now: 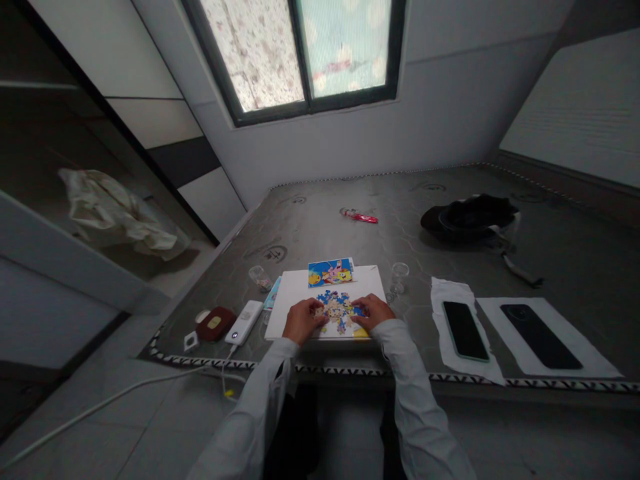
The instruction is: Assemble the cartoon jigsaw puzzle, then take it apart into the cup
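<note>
A partly joined jigsaw puzzle [338,308], mostly beige and blue with an uneven outline, lies on a white board [293,287]. At its left edge, my left hand [304,319] has its fingers curled together on the pieces. My right hand [374,311] grips the puzzle's right side between thumb and fingers. Under my palms and fingers, single pieces are hidden. Behind the puzzle, a colourful cartoon picture card [330,273] rests on the board. A yellow patch [361,332] shows at the board's front edge, below my right hand.
Clear plastic containers stand left [260,278] and right [399,272] of the board. A white power bank [245,322] with a cable and a brown case [216,324] lie left. Two phones [465,330] [540,335] rest on white sheets at right. Farther back are a red item [361,217] and a black cap [470,219].
</note>
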`<state>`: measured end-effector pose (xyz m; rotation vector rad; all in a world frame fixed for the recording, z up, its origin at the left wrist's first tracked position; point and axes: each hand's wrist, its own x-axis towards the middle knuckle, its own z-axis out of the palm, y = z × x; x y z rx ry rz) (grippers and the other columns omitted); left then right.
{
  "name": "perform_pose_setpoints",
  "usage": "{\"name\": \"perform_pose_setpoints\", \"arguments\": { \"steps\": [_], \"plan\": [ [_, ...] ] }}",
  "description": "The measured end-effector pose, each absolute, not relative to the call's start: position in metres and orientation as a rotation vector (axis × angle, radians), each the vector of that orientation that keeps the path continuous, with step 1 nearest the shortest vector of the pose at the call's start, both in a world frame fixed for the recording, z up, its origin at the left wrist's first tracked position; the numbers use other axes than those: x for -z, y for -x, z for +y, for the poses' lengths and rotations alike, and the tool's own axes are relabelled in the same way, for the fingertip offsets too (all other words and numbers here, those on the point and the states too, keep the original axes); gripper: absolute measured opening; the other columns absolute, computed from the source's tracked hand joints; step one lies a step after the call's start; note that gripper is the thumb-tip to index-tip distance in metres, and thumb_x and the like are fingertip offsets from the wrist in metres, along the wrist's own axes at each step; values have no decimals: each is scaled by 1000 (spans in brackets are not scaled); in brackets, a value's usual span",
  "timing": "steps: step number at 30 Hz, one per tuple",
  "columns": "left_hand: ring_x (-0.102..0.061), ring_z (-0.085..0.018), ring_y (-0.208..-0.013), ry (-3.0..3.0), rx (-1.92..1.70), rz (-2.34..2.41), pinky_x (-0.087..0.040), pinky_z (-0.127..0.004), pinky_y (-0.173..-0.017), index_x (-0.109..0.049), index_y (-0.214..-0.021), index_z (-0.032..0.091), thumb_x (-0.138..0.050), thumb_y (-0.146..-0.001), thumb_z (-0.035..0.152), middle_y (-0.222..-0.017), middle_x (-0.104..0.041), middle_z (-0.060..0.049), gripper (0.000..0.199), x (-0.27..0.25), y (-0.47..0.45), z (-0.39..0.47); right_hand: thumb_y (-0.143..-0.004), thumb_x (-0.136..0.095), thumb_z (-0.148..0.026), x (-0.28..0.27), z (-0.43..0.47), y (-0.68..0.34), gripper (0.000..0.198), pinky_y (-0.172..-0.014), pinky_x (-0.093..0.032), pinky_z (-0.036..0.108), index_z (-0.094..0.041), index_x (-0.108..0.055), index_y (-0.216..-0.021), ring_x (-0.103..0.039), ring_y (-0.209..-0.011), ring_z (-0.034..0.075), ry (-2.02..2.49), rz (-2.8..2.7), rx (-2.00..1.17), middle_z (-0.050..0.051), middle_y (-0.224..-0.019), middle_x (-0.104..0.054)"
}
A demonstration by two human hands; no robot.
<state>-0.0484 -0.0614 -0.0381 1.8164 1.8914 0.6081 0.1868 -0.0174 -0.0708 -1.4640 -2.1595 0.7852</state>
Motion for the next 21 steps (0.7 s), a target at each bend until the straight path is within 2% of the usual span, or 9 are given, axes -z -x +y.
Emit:
{"name": "perform_pose_setpoints", "arguments": {
  "steps": [15, 21],
  "plan": [
    [-67, -16, -84, -1591, -786, 1823, -57, -37, -81, -66, -97, 13, -63, -92, 36, -93, -70, -4, 24, 38, 46, -62, -73, -77, -25, 72, -17, -186, 38, -82, -49, 28, -22, -72, -111, -61, -84, 14, 1448, -2164, -802, 5, -100, -59],
    [-68, -16, -79, -1589, -883, 1818, -54, -33, -77, -71, -92, 15, -73, -82, 33, -86, -73, -2, 21, 30, 32, -57, -75, -76, -26, 72, -17, -187, 39, -82, -49, 27, -21, -71, -113, -60, -84, 14, 1449, -2159, -813, 5, -101, -59]
  ]
}}
